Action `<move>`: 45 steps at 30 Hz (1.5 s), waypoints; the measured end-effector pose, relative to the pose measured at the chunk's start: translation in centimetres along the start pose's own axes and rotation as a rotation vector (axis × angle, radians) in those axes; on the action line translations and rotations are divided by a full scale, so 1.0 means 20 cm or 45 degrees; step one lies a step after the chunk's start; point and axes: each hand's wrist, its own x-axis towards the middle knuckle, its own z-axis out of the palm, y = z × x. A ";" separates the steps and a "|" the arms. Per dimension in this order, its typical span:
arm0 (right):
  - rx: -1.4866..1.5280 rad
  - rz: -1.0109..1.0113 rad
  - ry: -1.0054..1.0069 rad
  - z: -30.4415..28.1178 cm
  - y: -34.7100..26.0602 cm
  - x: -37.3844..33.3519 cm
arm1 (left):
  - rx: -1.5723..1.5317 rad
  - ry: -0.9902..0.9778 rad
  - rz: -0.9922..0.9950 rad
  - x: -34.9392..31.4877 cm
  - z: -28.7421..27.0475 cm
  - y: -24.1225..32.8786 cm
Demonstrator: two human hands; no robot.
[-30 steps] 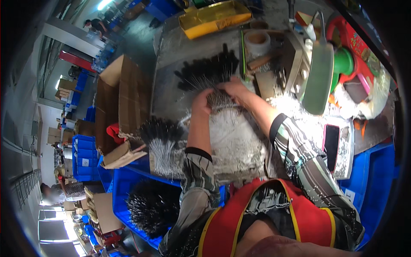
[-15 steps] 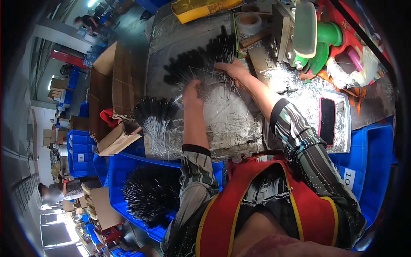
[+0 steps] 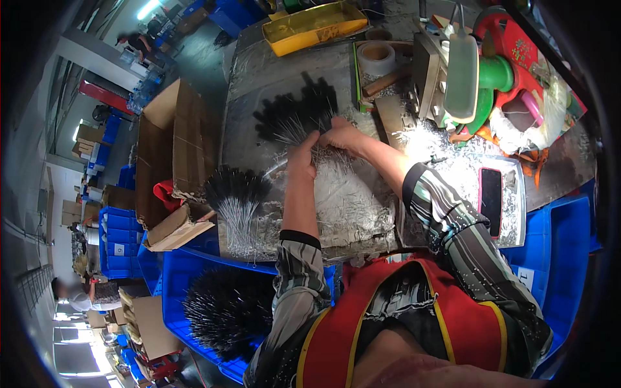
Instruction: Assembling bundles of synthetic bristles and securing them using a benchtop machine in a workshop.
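Note:
A loose bundle of black-bristled brushes with thin wire stems [image 3: 294, 115] lies on the worktable [image 3: 242, 84], bristle ends pointing away from me. My left hand [image 3: 303, 157] closes on the near ends of the stems. Close beside it, my right hand [image 3: 341, 136] grips the stems at the bundle's right side; its fingertips are partly hidden. A second pile of the same brushes [image 3: 238, 197] lies left of my left forearm, wires toward me. More black brushes [image 3: 226, 313] fill a blue bin [image 3: 173, 284] below the table edge.
An open cardboard box [image 3: 155, 152] stands left of the table. Beyond are a yellow tray [image 3: 310, 29] and a tape roll [image 3: 376, 58]. At right are a red-and-green machine [image 3: 498, 72], a lamp [image 3: 461, 77], a phone [image 3: 490, 200] and a blue bin [image 3: 550, 252].
My hands have come closer together and nearer to me. The brushes between them, spread wide before, are now gathered into a tighter bundle. The view has shifted slightly.

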 end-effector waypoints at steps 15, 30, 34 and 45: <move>0.046 -0.107 0.423 -0.14 0.09 0.19 | -0.255 0.295 0.426 -0.02 -0.03 0.05; -1.280 -0.455 0.296 0.05 -0.20 0.08 | -0.190 0.142 0.252 -0.06 -0.07 0.08; -1.252 -0.613 0.518 0.13 -0.18 0.13 | -0.154 -0.100 0.092 0.03 -0.18 0.06; -0.650 -1.136 0.124 0.16 -0.12 0.05 | -0.458 -0.340 -0.123 0.13 -0.10 0.01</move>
